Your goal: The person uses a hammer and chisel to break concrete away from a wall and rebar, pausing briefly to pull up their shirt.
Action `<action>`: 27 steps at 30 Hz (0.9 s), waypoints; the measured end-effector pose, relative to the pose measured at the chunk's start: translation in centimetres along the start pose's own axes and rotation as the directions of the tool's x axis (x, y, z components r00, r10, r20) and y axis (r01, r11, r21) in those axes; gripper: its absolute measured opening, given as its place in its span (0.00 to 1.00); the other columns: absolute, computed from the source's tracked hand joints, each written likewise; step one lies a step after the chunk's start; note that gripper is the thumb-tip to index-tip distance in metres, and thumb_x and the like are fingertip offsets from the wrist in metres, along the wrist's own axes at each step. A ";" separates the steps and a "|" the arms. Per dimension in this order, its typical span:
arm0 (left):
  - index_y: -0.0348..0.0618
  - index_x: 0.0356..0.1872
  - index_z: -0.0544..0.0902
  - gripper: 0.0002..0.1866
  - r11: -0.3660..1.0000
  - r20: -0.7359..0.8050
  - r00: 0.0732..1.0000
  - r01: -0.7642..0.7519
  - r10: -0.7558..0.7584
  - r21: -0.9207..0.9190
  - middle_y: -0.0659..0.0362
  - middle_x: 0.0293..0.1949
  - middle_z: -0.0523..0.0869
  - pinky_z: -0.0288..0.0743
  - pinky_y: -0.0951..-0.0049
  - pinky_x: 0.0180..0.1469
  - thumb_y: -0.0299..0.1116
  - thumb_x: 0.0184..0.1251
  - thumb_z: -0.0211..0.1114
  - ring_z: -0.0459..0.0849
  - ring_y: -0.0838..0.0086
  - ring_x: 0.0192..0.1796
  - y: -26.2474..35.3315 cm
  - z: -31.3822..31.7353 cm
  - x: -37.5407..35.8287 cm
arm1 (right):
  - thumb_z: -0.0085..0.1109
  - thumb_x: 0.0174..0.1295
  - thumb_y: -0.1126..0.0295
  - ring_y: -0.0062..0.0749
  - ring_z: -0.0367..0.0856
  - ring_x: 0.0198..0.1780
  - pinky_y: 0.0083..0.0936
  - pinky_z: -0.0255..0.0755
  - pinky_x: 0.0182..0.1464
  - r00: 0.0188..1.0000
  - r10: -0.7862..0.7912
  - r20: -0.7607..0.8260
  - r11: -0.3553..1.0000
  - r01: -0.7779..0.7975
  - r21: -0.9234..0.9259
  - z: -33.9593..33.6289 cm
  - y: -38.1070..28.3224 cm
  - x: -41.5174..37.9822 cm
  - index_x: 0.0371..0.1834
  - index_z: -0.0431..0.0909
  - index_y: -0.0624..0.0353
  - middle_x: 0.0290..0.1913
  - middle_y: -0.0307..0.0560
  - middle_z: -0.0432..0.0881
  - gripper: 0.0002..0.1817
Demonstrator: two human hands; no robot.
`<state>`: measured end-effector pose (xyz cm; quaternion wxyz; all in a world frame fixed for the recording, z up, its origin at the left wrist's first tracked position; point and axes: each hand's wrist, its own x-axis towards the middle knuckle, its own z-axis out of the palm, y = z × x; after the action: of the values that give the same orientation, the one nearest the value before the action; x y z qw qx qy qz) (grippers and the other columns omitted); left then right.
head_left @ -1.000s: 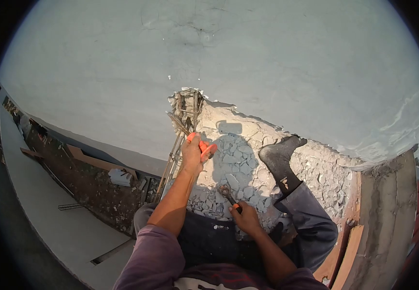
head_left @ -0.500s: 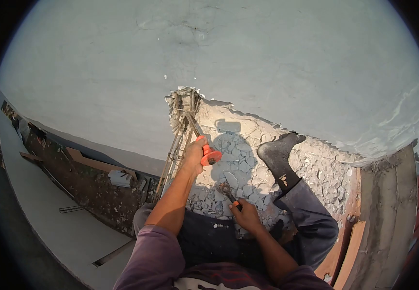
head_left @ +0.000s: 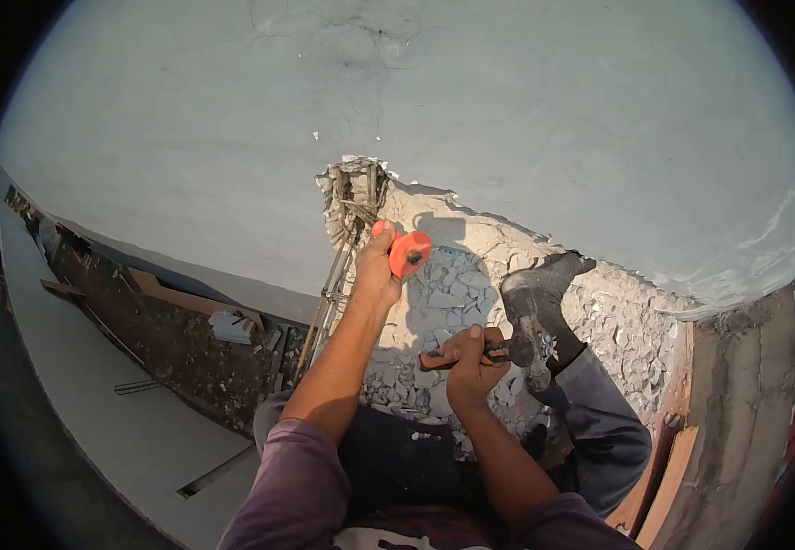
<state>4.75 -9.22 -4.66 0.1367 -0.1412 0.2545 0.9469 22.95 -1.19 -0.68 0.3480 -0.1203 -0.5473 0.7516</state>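
Note:
My left hand is closed around a chisel with an orange-red hand guard. The struck end faces up toward me, while its tip, hidden behind my hand and the guard, points toward the broken hollow at the wall's foot. In my right hand is a hammer, gripped by its dark and orange handle. The hammer's head is out to the right, in front of my socked foot, and apart from the chisel. Exposed reinforcing bars run down from the hollow beside my left wrist.
A large grey wall fills the far side. Broken rubble covers the ledge under my hands and foot. Leftward lies lower ground with debris and a pale panel. Wooden boards and a concrete edge lie right.
My right hand has risen and turned the hammer, so its head now points right instead of up-left toward the chisel. My left hand has shifted slightly up and right with the chisel.

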 end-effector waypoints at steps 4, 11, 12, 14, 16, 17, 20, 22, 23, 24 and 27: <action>0.40 0.42 0.79 0.12 0.999 -0.026 0.999 0.033 -0.033 0.003 0.60 0.36 0.84 0.85 0.72 0.41 0.39 0.78 0.60 0.85 0.76 0.37 0.5 0.3 0.0 | 0.57 0.73 0.68 0.20 0.71 0.16 0.24 0.66 0.19 0.865 0.409 0.291 0.838 -0.230 -0.494 0.8 2.6 2.4 0.27 0.71 0.59 0.18 0.36 0.72 0.14; 0.40 0.42 0.79 0.10 0.999 -0.024 0.999 0.041 -0.040 0.014 0.59 0.36 0.83 0.85 0.72 0.40 0.37 0.77 0.61 0.85 0.74 0.37 0.7 -0.2 0.8 | 0.63 0.68 0.64 0.20 0.68 0.15 0.25 0.62 0.18 0.876 0.440 0.197 0.816 -0.299 -0.494 1.5 2.2 2.0 0.25 0.73 0.63 0.15 0.36 0.71 0.17; 0.39 0.42 0.79 0.09 0.996 -0.063 0.994 0.088 -0.086 0.025 0.59 0.35 0.83 0.85 0.71 0.39 0.36 0.77 0.61 0.85 0.73 0.36 0.4 -0.2 0.8 | 0.63 0.68 0.65 0.21 0.69 0.15 0.26 0.62 0.19 0.836 0.485 0.255 0.760 -0.259 -0.596 1.1 3.1 2.9 0.25 0.74 0.66 0.15 0.37 0.70 0.17; 0.39 0.42 0.78 0.07 0.983 -0.152 0.974 0.174 -0.166 0.048 0.59 0.34 0.82 0.85 0.70 0.38 0.33 0.76 0.60 0.85 0.71 0.36 -0.2 -1.2 0.7 | 0.64 0.67 0.64 0.21 0.70 0.17 0.29 0.63 0.18 0.774 0.588 0.235 0.690 -0.328 -0.645 0.8 1.8 3.1 0.25 0.75 0.65 0.17 0.38 0.72 0.17; 0.40 0.40 0.77 0.07 0.989 -0.219 0.970 0.125 -0.105 0.081 0.59 0.31 0.80 0.83 0.67 0.36 0.33 0.76 0.58 0.84 0.69 0.34 -1.1 -0.8 -0.9 | 0.65 0.66 0.63 0.20 0.70 0.18 0.29 0.64 0.18 0.785 0.547 0.290 0.702 -0.241 -0.670 -1.2 1.5 2.4 0.26 0.76 0.65 0.18 0.38 0.73 0.17; 0.41 0.39 0.77 0.08 0.990 -0.205 0.976 0.097 -0.075 0.099 0.59 0.31 0.79 0.82 0.67 0.36 0.34 0.76 0.58 0.84 0.70 0.33 -1.8 -0.1 -1.8 | 0.65 0.67 0.63 0.20 0.70 0.17 0.27 0.65 0.18 0.789 0.560 0.253 0.698 -0.284 -0.657 -2.0 1.1 1.5 0.27 0.75 0.63 0.18 0.37 0.73 0.16; 0.43 0.34 0.76 0.12 0.995 -0.068 0.997 0.054 -0.048 0.086 0.60 0.30 0.79 0.80 0.67 0.35 0.38 0.77 0.58 0.82 0.72 0.32 -5.6 -1.5 -2.0 | 0.64 0.68 0.63 0.19 0.70 0.15 0.23 0.67 0.18 0.800 0.583 0.139 0.683 -0.390 -0.618 -3.9 -0.8 -0.2 0.29 0.74 0.60 0.18 0.35 0.72 0.15; 0.44 0.32 0.75 0.13 0.991 -0.088 0.990 0.120 -0.114 0.067 0.60 0.30 0.79 0.79 0.68 0.35 0.39 0.77 0.58 0.81 0.73 0.32 -6.8 -2.2 -2.5 | 0.64 0.68 0.63 0.20 0.70 0.15 0.23 0.67 0.18 0.802 0.592 0.077 0.667 -0.435 -0.605 -5.1 -1.7 -0.7 0.30 0.74 0.60 0.18 0.35 0.72 0.15; 0.44 0.34 0.74 0.13 0.988 -0.096 0.988 0.132 -0.124 0.079 0.60 0.31 0.79 0.80 0.69 0.35 0.40 0.78 0.58 0.82 0.72 0.32 -6.8 -2.6 -2.4 | 0.64 0.68 0.63 0.20 0.70 0.15 0.23 0.67 0.18 0.803 0.593 0.057 0.660 -0.444 -0.606 -5.5 -2.1 -0.8 0.30 0.74 0.60 0.18 0.36 0.72 0.15; 0.43 0.35 0.74 0.12 0.986 -0.090 0.989 0.129 -0.119 0.105 0.59 0.32 0.79 0.81 0.68 0.36 0.40 0.78 0.57 0.82 0.72 0.33 -6.2 -2.3 -2.7 | 0.64 0.68 0.63 0.20 0.70 0.15 0.23 0.67 0.18 0.806 0.591 0.039 0.655 -0.451 -0.606 -5.8 -2.5 -0.7 0.29 0.74 0.60 0.18 0.36 0.72 0.15; 0.42 0.41 0.75 0.09 0.986 -0.076 0.988 0.139 -0.133 0.090 0.59 0.33 0.80 0.83 0.66 0.37 0.37 0.79 0.56 0.83 0.71 0.35 -3.9 -1.6 -1.7 | 0.64 0.68 0.64 0.20 0.71 0.16 0.23 0.67 0.18 0.810 0.586 0.027 0.642 -0.444 -0.625 -7.0 -2.4 -0.4 0.29 0.74 0.60 0.18 0.37 0.72 0.14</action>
<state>7.94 -7.18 -7.12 0.1987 -0.1844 0.2936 0.9167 28.08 4.06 -1.19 -0.0021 -0.2875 -0.7313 0.6185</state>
